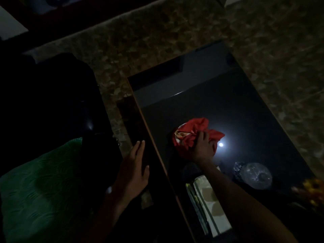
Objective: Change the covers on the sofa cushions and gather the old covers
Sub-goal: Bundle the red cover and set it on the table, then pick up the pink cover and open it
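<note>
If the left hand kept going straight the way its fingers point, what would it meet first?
Probably nothing soon: the left hand points up the dark gap between the sofa arm and the glass table, toward patterned floor. It is too dark to judge depth.

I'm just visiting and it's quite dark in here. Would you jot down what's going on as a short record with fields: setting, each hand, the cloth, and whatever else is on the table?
setting: dim room, glossy black table on a mottled brown floor
right hand: grips the crumpled red fabric cover lying on the table
left hand: open, fingers straight, holding nothing, above the table's near edge
cushion: green textured cushion at lower left
also on table: clear glass bowl, folded pale patterned cloth, yellow flowers at the right edge
light: a round lamp reflection beside the red cover
</note>
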Action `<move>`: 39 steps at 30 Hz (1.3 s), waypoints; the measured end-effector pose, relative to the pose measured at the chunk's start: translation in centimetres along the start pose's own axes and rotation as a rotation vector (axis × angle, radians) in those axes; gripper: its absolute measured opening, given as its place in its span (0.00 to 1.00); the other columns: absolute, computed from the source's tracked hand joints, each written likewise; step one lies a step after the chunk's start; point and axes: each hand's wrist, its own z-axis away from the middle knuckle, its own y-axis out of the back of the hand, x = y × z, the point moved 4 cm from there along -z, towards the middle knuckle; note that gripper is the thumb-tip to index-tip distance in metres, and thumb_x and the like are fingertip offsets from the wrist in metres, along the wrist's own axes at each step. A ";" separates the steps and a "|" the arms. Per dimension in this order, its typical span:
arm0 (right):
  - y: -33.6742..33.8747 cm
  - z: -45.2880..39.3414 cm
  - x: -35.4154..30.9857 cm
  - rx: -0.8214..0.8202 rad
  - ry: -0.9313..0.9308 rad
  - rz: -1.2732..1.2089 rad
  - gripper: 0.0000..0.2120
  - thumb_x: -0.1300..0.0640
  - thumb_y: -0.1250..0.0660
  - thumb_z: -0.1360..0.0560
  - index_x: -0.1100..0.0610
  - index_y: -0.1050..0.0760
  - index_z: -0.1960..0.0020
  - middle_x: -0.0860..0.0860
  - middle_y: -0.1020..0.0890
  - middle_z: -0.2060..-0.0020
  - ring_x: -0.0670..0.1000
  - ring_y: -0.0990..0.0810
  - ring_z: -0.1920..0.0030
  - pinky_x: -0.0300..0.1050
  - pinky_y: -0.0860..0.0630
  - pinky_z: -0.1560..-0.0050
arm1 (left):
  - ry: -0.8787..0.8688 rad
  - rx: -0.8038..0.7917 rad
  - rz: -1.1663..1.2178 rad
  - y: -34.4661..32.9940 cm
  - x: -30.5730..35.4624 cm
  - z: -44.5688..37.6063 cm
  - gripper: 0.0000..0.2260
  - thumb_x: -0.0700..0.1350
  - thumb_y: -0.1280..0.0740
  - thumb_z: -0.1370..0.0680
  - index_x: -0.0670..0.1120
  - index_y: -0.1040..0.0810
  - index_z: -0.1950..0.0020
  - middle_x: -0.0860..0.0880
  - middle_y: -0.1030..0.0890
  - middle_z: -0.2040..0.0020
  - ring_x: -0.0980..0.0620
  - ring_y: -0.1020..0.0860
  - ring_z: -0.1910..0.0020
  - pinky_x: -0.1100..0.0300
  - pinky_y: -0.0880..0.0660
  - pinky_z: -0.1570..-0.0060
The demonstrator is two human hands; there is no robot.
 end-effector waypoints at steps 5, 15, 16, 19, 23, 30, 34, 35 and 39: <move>-1.2 -2.3 -0.1 0.015 -0.030 -0.044 0.56 0.34 0.21 0.36 0.54 0.46 0.20 0.61 0.36 0.26 0.69 0.29 0.32 0.61 0.30 0.34 | 0.076 -0.038 0.048 -1.5 -2.9 1.6 0.37 0.45 0.33 0.20 0.52 0.51 0.17 0.54 0.52 0.18 0.54 0.48 0.20 0.66 0.49 0.27; 1.0 1.6 -0.5 0.044 -0.047 0.027 0.60 0.31 0.21 0.41 0.47 0.49 0.21 0.56 0.43 0.21 0.69 0.37 0.25 0.68 0.35 0.28 | 0.151 0.034 0.094 1.1 -4.8 6.8 0.36 0.45 0.35 0.19 0.52 0.52 0.17 0.54 0.53 0.18 0.51 0.48 0.20 0.53 0.47 0.22; 1.1 2.1 -0.3 0.034 -0.038 0.020 0.61 0.30 0.21 0.43 0.46 0.49 0.21 0.56 0.42 0.21 0.68 0.37 0.25 0.68 0.34 0.28 | 0.157 0.041 0.101 1.3 -4.9 8.2 0.36 0.45 0.35 0.19 0.52 0.52 0.18 0.54 0.53 0.18 0.50 0.48 0.20 0.47 0.45 0.22; 0.1 2.5 2.0 0.027 0.015 -0.002 0.67 0.20 0.26 0.51 0.44 0.48 0.21 0.55 0.38 0.22 0.63 0.34 0.25 0.65 0.29 0.31 | 0.169 0.117 0.118 1.3 -5.5 13.2 0.36 0.45 0.34 0.20 0.53 0.51 0.18 0.53 0.50 0.18 0.46 0.44 0.21 0.44 0.38 0.26; 0.7 9.1 2.0 0.074 0.079 -0.041 0.56 0.33 0.24 0.36 0.51 0.49 0.19 0.61 0.40 0.21 0.66 0.38 0.23 0.64 0.34 0.27 | 0.202 0.187 0.181 -0.6 -6.2 21.0 0.35 0.45 0.35 0.19 0.53 0.51 0.18 0.54 0.50 0.18 0.46 0.41 0.21 0.42 0.36 0.28; 0.3 26.6 8.0 0.041 0.125 -0.081 0.37 0.48 0.28 0.24 0.61 0.39 0.22 0.65 0.32 0.28 0.67 0.29 0.31 0.58 0.29 0.36 | 0.203 0.147 0.283 -10.5 -6.2 32.7 0.33 0.45 0.35 0.18 0.52 0.49 0.18 0.53 0.49 0.18 0.47 0.42 0.21 0.50 0.38 0.25; -1.8 32.9 17.4 -0.048 0.016 -0.096 0.36 0.57 0.26 0.26 0.62 0.38 0.23 0.67 0.31 0.30 0.68 0.29 0.32 0.57 0.29 0.36 | 0.129 0.048 0.228 -16.2 -3.0 34.7 0.31 0.46 0.36 0.18 0.50 0.47 0.18 0.51 0.48 0.18 0.48 0.42 0.21 0.61 0.43 0.27; -2.4 33.8 20.1 -0.059 -0.020 -0.084 0.36 0.58 0.26 0.27 0.62 0.36 0.24 0.67 0.30 0.32 0.68 0.28 0.33 0.56 0.28 0.37 | 0.110 0.037 0.235 -17.7 -2.0 34.7 0.31 0.46 0.36 0.18 0.50 0.46 0.18 0.52 0.47 0.18 0.48 0.40 0.22 0.59 0.41 0.27; -4.8 36.3 28.3 -0.080 -0.113 -0.091 0.32 0.48 0.27 0.28 0.61 0.29 0.29 0.65 0.22 0.39 0.67 0.22 0.40 0.54 0.24 0.42 | 0.094 -0.003 0.335 -23.6 1.7 35.3 0.28 0.47 0.36 0.18 0.52 0.42 0.19 0.54 0.46 0.19 0.50 0.38 0.23 0.60 0.39 0.27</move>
